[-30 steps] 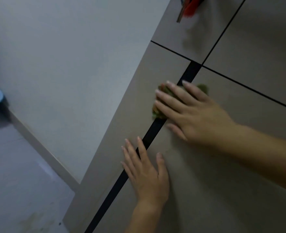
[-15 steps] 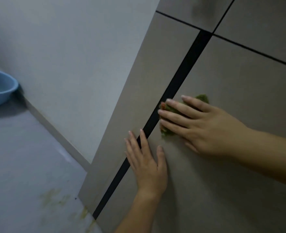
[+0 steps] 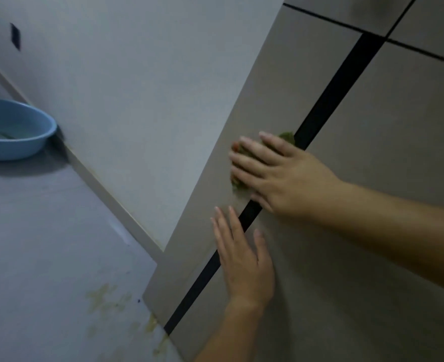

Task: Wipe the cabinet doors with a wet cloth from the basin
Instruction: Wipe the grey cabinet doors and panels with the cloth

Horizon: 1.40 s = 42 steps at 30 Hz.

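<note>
Grey-brown cabinet doors [image 3: 372, 142] fill the right side, split by a black vertical gap. My right hand [image 3: 281, 173] lies flat with straight fingers on a green cloth [image 3: 287, 138], pressing it against the narrow left door just beside the gap; most of the cloth is hidden under the palm. Below it, my left hand [image 3: 244, 262] rests flat and open on the lower door, its fingers across the black gap. A blue basin [image 3: 32, 142] sits on the floor at the far left by the wall.
A pale wall [image 3: 137, 87] with a skirting board runs from the basin to the cabinet's left edge. The grey floor [image 3: 45, 257] has yellowish stains near the cabinet's bottom corner. A small dark mark sits high on the wall.
My right hand has slid the cloth leftwards across the black gap onto the narrow left door. The view has tilted down, showing more of the basin and floor. My left hand stays flat.
</note>
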Each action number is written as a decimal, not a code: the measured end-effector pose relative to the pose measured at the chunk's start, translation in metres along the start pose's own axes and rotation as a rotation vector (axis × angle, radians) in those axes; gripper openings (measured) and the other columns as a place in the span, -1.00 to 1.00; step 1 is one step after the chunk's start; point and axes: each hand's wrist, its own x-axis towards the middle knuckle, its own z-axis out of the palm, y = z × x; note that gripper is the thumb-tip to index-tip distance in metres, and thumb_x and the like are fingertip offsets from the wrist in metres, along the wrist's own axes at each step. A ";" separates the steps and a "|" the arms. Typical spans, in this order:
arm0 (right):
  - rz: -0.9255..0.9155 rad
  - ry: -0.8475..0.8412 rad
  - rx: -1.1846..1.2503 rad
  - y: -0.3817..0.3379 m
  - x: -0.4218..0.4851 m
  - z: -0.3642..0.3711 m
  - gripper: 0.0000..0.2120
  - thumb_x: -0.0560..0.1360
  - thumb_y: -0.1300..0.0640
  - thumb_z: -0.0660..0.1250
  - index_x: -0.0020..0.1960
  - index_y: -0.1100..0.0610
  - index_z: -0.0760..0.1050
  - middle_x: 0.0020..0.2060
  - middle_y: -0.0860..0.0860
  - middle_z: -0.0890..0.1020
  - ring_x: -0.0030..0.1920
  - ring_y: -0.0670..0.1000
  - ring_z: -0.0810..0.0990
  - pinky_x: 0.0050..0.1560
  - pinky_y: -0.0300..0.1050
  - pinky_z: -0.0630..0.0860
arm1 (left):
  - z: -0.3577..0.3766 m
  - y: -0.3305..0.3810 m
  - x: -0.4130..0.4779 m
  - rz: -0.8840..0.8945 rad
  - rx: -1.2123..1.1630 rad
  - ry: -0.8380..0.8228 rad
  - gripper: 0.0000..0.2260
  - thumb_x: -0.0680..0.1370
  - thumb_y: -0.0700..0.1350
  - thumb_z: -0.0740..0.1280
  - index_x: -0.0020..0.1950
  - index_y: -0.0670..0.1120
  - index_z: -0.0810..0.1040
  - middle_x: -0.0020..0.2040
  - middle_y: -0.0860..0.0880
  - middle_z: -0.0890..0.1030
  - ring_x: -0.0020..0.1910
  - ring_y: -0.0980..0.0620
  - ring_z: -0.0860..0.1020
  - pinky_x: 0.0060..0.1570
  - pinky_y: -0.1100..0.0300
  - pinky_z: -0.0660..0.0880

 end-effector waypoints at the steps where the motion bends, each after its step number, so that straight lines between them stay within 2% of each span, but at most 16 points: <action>1: -0.054 -0.015 0.025 -0.004 -0.014 0.006 -0.39 0.61 -0.14 -0.10 0.55 0.08 0.31 0.56 0.11 0.31 0.60 0.21 0.16 0.58 0.25 0.07 | -0.001 -0.003 0.000 0.012 0.016 -0.002 -0.35 0.60 0.35 -0.14 0.63 0.20 -0.26 0.61 0.25 -0.36 0.57 0.24 -0.38 0.53 0.16 -0.23; 3: -0.097 -0.054 0.036 -0.002 -0.023 0.010 -0.41 0.61 -0.14 -0.06 0.52 0.07 0.35 0.53 0.10 0.35 0.59 0.20 0.20 0.57 0.25 0.10 | -0.002 -0.007 -0.001 0.029 0.025 -0.009 -0.36 0.58 0.34 -0.14 0.62 0.21 -0.27 0.62 0.24 -0.36 0.58 0.22 -0.37 0.52 0.18 -0.23; 5: -0.036 -0.037 0.004 0.009 -0.004 0.001 -0.38 0.61 -0.16 -0.13 0.56 0.06 0.30 0.56 0.09 0.30 0.60 0.19 0.17 0.59 0.23 0.06 | -0.004 -0.008 0.001 0.031 0.010 -0.003 -0.37 0.59 0.33 -0.12 0.61 0.23 -0.26 0.62 0.23 -0.35 0.58 0.22 -0.37 0.53 0.16 -0.23; 8: 0.133 0.001 -0.055 0.018 0.049 -0.016 -0.37 0.65 -0.14 -0.27 0.66 0.04 0.04 0.65 0.06 0.03 0.65 0.16 -0.08 0.62 0.19 -0.15 | -0.006 -0.009 0.007 -0.070 -0.007 -0.025 -0.40 0.65 0.33 -0.08 0.60 0.28 -0.31 0.60 0.22 -0.41 0.57 0.19 -0.42 0.57 0.08 -0.25; 10: 0.147 -0.033 -0.060 0.012 0.068 -0.018 -0.40 0.69 -0.15 -0.23 0.67 0.05 -0.09 0.66 0.06 -0.10 0.65 0.16 -0.20 0.61 0.18 -0.23 | -0.007 -0.011 0.011 -0.109 -0.001 -0.041 -0.39 0.67 0.27 -0.04 0.61 0.26 -0.33 0.59 0.18 -0.44 0.57 0.15 -0.43 0.59 0.03 -0.26; 16: 0.023 0.012 -0.070 0.007 -0.007 0.005 -0.35 0.62 -0.17 -0.16 0.62 0.10 0.16 0.61 0.12 0.17 0.63 0.21 0.05 0.61 0.21 -0.01 | -0.004 -0.016 0.010 -0.080 0.021 -0.034 -0.34 0.56 0.38 -0.17 0.59 0.27 -0.37 0.59 0.18 -0.46 0.56 0.16 -0.46 0.57 0.04 -0.31; 19: 0.247 0.116 -0.043 0.059 -0.005 -0.016 -0.33 0.63 -0.20 -0.13 0.63 0.12 0.16 0.62 0.14 0.18 0.63 0.23 0.06 0.61 0.17 -0.06 | -0.005 -0.015 0.011 -0.098 -0.001 -0.032 -0.35 0.54 0.39 -0.19 0.56 0.32 -0.39 0.57 0.21 -0.47 0.55 0.18 -0.46 0.59 0.00 -0.30; 22: 0.457 0.101 -0.085 0.079 0.018 -0.035 -0.29 0.60 -0.23 -0.24 0.66 0.08 0.00 0.66 0.09 0.02 0.65 0.18 -0.09 0.59 0.08 -0.18 | -0.006 -0.013 0.010 -0.108 -0.006 -0.043 -0.38 0.58 0.36 -0.14 0.55 0.33 -0.38 0.57 0.20 -0.47 0.55 0.17 -0.46 0.61 -0.06 -0.26; 25: 0.292 0.073 -0.126 0.042 0.010 -0.018 -0.30 0.60 -0.20 -0.23 0.66 0.09 0.04 0.65 0.11 0.05 0.65 0.21 -0.06 0.62 0.18 -0.13 | -0.004 -0.010 0.011 -0.049 0.016 -0.027 -0.40 0.57 0.36 -0.16 0.54 0.38 -0.38 0.59 0.16 -0.45 0.57 0.12 -0.44 0.60 -0.11 -0.25; 27: 0.170 0.056 -0.127 0.012 -0.025 0.001 -0.36 0.63 -0.15 -0.12 0.63 0.12 0.14 0.62 0.14 0.14 0.64 0.23 0.01 0.61 0.22 -0.05 | 0.001 -0.006 0.010 0.028 0.036 0.001 -0.39 0.58 0.35 -0.15 0.58 0.33 -0.32 0.62 0.12 -0.40 0.59 0.09 -0.40 0.60 -0.16 -0.22; 30: 0.104 0.072 -0.044 -0.015 -0.096 0.016 -0.40 0.66 -0.09 -0.03 0.63 0.15 0.14 0.63 0.15 0.13 0.64 0.22 0.02 0.61 0.23 0.00 | 0.007 -0.002 0.003 0.057 0.051 -0.004 -0.39 0.60 0.33 -0.14 0.59 0.31 -0.32 0.64 0.10 -0.37 0.60 0.07 -0.39 0.60 -0.20 -0.21; 32: 0.121 0.092 -0.055 -0.009 -0.123 0.015 -0.40 0.67 -0.08 0.01 0.64 0.15 0.12 0.63 0.13 0.14 0.64 0.21 0.04 0.61 0.22 0.03 | 0.009 0.000 0.000 0.093 0.061 0.001 -0.40 0.60 0.34 -0.14 0.56 0.36 -0.37 0.63 0.13 -0.38 0.60 0.09 -0.39 0.60 -0.19 -0.22; 34: 0.250 0.141 -0.102 0.015 -0.118 0.006 -0.40 0.68 -0.09 0.01 0.65 0.14 0.12 0.63 0.12 0.14 0.64 0.20 0.05 0.60 0.22 0.03 | 0.012 0.006 0.000 0.140 0.056 0.026 -0.41 0.61 0.32 -0.11 0.55 0.38 -0.36 0.64 0.13 -0.37 0.61 0.09 -0.36 0.60 -0.18 -0.22; 36: 0.452 0.177 -0.125 0.035 -0.102 -0.006 -0.39 0.67 -0.11 0.02 0.65 0.13 0.13 0.64 0.10 0.14 0.64 0.20 0.05 0.60 0.20 -0.03 | 0.019 0.017 -0.002 0.170 0.043 0.038 -0.40 0.62 0.28 -0.08 0.60 0.32 -0.27 0.65 0.11 -0.31 0.63 0.07 -0.32 0.60 -0.17 -0.22; 38: 0.547 0.191 -0.110 0.031 -0.101 -0.007 -0.36 0.64 -0.13 0.07 0.65 0.12 0.12 0.64 0.10 0.11 0.64 0.20 0.02 0.60 0.19 -0.10 | 0.025 0.029 -0.008 0.205 0.016 0.045 -0.39 0.63 0.24 -0.04 0.66 0.19 -0.14 0.67 0.05 -0.25 0.65 0.02 -0.26 0.59 -0.20 -0.21; 42: 0.335 0.102 -0.023 -0.028 -0.157 0.016 -0.37 0.65 -0.09 0.12 0.64 0.13 0.14 0.64 0.09 0.12 0.65 0.18 0.02 0.61 0.19 -0.01 | 0.033 0.037 -0.015 0.243 0.007 0.062 -0.39 0.63 0.20 0.01 0.66 0.15 -0.07 0.69 -0.08 -0.14 0.66 -0.11 -0.16 0.56 -0.31 -0.14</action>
